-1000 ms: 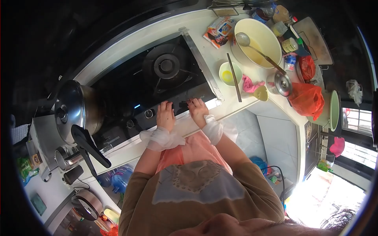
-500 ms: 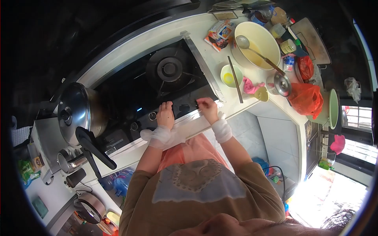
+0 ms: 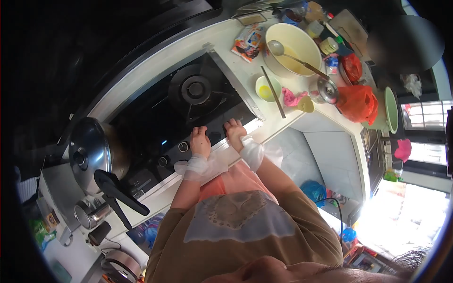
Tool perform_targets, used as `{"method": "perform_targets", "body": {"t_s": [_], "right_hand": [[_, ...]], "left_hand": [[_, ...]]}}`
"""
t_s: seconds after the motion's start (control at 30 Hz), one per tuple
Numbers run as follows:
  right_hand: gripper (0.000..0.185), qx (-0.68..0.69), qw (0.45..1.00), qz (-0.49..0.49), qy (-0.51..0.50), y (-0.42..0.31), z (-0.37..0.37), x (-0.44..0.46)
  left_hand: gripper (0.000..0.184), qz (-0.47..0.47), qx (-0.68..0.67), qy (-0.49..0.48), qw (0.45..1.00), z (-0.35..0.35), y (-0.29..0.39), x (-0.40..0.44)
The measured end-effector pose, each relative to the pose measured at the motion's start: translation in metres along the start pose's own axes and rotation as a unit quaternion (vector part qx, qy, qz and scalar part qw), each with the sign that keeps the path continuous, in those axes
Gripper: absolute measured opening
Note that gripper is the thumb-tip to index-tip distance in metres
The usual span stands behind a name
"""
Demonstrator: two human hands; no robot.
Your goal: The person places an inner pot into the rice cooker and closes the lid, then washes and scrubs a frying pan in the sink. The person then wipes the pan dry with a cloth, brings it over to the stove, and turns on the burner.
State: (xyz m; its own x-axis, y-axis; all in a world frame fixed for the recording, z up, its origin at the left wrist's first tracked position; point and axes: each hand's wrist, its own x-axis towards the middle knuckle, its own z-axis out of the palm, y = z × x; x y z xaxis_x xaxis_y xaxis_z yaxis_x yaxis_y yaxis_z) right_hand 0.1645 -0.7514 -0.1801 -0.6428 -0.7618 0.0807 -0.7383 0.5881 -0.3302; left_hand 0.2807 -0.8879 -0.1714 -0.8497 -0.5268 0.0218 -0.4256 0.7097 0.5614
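My left hand [image 3: 200,143] rests at the front edge of a black glass gas hob [image 3: 141,125], its fingers lying forward beside a round knob [image 3: 183,146]. My right hand [image 3: 234,134] lies a little to the right on the same edge, fingers forward, slightly bent and apart at the tips. Neither hand shows an object in it; what lies under the palms is hidden. Between them a small dark shape [image 3: 214,135] shows on the hob. Behind the hands is a burner [image 3: 196,89] with its pan support. Translucent white cuffs [image 3: 254,152] wrap both wrists.
A large lidded steel pot [image 3: 89,153] with a black handle stands on the left. To the right are a cream basin [image 3: 269,52] with a ladle [image 3: 302,61], a small bowl [image 3: 262,82], chopsticks [image 3: 273,92], a lidded steel pot [image 3: 327,90] and a red bag [image 3: 357,104].
My right hand has moved left and down onto the hob's front edge, its bunched fingers now laid forward. My left hand stays at the front edge. The camera view has shifted slightly.
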Motion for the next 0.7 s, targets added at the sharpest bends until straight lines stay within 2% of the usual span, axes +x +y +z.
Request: {"method": "perform_targets", "body": {"t_s": [0.03, 0.13, 0.2, 0.23, 0.27, 0.3, 0.33, 0.37, 0.4, 0.43, 0.47, 0.5, 0.53, 0.57, 0.7], "right_hand": [[0.032, -0.021, 0.998, 0.010, -0.054, 0.002, 0.003, 0.003], [0.032, -0.055, 0.997, 0.012, -0.052, 0.010, -0.001, 0.008], [0.028, -0.023, 1.000, 0.016, -0.012, 0.018, -0.013, 0.003], [0.024, 0.136, 0.986, 0.094, -0.019, 0.024, -0.019, -0.005], [0.020, 0.292, 0.941, 0.170, -0.027, 0.032, -0.027, -0.015], [0.015, 0.428, 0.877, 0.217, 0.002, 0.040, -0.032, -0.031], [0.012, 0.554, 0.791, 0.257, 0.030, 0.050, -0.037, -0.052], [0.011, 0.632, 0.730, 0.259, 0.013, 0.061, -0.051, -0.075], [0.012, 0.678, 0.678, 0.283, 0.010, 0.070, -0.067, -0.102], [0.012, 0.720, 0.623, 0.304, 0.005, 0.079, -0.084, -0.131], [0.012, 0.727, 0.603, 0.329, 0.006, 0.088, -0.100, -0.161], [0.011, 0.732, 0.582, 0.353, 0.008, 0.098, -0.113, -0.192], [0.011, 0.725, 0.572, 0.382, 0.019, 0.108, -0.123, -0.222], [0.011, 0.726, 0.563, 0.395, 0.029, 0.118, -0.136, -0.251], [0.010, 0.730, 0.530, 0.420, 0.100, 0.146, -0.169, -0.359]], "left_hand": [[0.032, -0.008, 0.010, 0.001, 1.000, 0.000, 0.001, 0.001], [0.029, -0.020, 0.017, 0.006, 1.000, 0.002, 0.007, 0.004], [0.025, -0.018, 0.031, 0.026, 0.999, 0.001, 0.005, 0.007], [0.025, -0.016, 0.037, 0.028, 0.999, -0.001, 0.002, 0.004], [0.023, -0.033, -0.068, 0.041, 0.996, -0.003, 0.000, 0.000], [0.021, -0.049, -0.174, 0.052, 0.982, -0.003, -0.002, -0.003], [0.021, -0.046, -0.169, 0.053, 0.983, 0.004, -0.010, -0.008], [0.021, -0.074, -0.336, 0.091, 0.935, 0.015, -0.024, -0.016], [0.021, -0.101, -0.491, 0.125, 0.856, 0.019, -0.033, -0.027], [0.022, -0.172, -0.622, 0.078, 0.760, 0.004, -0.029, -0.038], [0.022, -0.171, -0.618, 0.079, 0.764, -0.007, -0.027, -0.047], [0.021, -0.224, -0.755, 0.047, 0.614, -0.017, -0.026, -0.054], [0.019, -0.265, -0.859, 0.013, 0.437, -0.027, -0.019, -0.059], [0.012, -0.262, -0.882, 0.008, 0.392, -0.046, 0.004, -0.065], [0.006, -0.268, -0.870, 0.006, 0.413, -0.029, 0.020, -0.054]]}}
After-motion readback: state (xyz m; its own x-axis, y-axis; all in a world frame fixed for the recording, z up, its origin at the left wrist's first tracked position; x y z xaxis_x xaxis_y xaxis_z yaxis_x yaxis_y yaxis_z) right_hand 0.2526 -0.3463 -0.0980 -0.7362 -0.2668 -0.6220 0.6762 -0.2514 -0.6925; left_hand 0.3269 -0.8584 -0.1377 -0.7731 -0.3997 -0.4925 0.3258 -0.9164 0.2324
